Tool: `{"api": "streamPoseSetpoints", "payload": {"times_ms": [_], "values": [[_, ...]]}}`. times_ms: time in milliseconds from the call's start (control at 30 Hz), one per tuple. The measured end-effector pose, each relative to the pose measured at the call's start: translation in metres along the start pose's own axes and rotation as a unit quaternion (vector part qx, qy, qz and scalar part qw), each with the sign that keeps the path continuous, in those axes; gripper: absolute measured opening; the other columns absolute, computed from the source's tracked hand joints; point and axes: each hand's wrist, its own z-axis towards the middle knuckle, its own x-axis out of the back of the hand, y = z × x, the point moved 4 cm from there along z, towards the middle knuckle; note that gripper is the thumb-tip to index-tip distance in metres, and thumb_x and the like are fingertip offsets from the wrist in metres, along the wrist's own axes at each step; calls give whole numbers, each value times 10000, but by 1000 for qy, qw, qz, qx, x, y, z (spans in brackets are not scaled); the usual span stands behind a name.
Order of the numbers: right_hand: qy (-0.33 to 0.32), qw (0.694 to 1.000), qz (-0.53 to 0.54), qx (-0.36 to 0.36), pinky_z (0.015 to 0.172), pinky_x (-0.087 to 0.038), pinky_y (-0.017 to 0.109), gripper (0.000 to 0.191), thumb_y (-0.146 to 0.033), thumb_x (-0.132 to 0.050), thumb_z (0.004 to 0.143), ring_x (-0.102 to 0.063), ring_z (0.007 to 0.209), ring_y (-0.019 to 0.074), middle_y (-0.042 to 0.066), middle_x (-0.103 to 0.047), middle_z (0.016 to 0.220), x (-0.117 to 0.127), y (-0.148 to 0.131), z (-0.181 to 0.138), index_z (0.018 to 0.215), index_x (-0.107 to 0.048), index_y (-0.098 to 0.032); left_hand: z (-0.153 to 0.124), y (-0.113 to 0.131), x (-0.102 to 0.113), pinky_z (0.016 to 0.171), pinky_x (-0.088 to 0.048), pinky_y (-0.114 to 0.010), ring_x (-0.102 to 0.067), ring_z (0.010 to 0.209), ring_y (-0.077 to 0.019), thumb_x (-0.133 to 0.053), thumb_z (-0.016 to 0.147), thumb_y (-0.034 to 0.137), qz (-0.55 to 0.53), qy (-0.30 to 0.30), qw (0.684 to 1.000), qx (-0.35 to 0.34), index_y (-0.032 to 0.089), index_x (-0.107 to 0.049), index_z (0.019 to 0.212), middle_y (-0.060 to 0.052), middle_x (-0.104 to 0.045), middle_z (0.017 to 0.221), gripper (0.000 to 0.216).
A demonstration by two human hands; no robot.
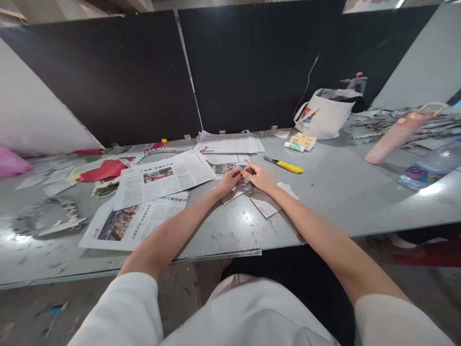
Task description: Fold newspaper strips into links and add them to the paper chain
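My left hand (230,180) and my right hand (260,177) meet fingertip to fingertip above the grey table (230,226). Both are closed in a pinch, and what lies between the fingers is too small to make out. Cut newspaper pieces (267,205) lie under and beside my right hand, and another paper scrap (235,194) is beneath my left. A yellow utility knife (290,166), its blade end to the left, rests just beyond my right hand. Printed newspaper sheets (165,175) overlap to the left of my left hand.
Behind my hands is a paper stack (230,143). A glue stick (294,146), white bag (322,117), pink bottle (398,137) and clear plastic bottle (432,166) stand or lie to the right. Leftward are a braided paper ring (68,206) and red scraps (104,170). A black partition (252,67) rises behind.
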Motion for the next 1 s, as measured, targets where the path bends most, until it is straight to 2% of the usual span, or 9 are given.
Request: {"api": "streamPoseSetpoints", "payload": {"times_ms": [100,233,467,667,1000], "values": [[-17,999,43,-28,670,-445,308,358,-583,-692,924,-572,675,187,-21,-659,715,-3,4,1,948,-593,-240,-1,-1,1,614,-440,-257,-562,598,-132,-632,878,263,-10,11,1000,8,166,-688,1006,8,-681,685,170],[-13,998,45,-41,665,-433,308,394,-602,-729,892,-575,675,188,-26,-649,711,-5,6,1,980,-608,-238,-1,-5,4,588,-425,-248,-588,572,-139,-691,878,257,-35,42,998,22,182,-561,1152,36,-656,637,312],[-11,997,55,-44,695,-472,324,374,-593,-685,911,-634,713,206,31,-738,796,-4,4,2,940,-659,-221,-3,-2,5,639,-463,-249,-616,598,-127,-692,933,284,-82,44,995,19,211,-469,1143,54,-638,663,315],[11,999,9,-44,659,-426,316,415,-632,-706,877,-563,673,193,4,-659,726,-2,8,3,910,-651,-222,-4,-3,5,686,-527,-288,-642,643,-150,-564,1025,347,-112,40,993,12,203,-502,1181,27,-637,702,222],[-10,999,-41,-5,672,-416,311,420,-648,-666,929,-561,695,198,-2,-638,746,-1,6,1,978,-643,-231,0,-11,2,645,-469,-249,-591,607,-125,-607,1014,332,-89,31,995,-5,213,-495,1126,55,-610,661,198]]}}
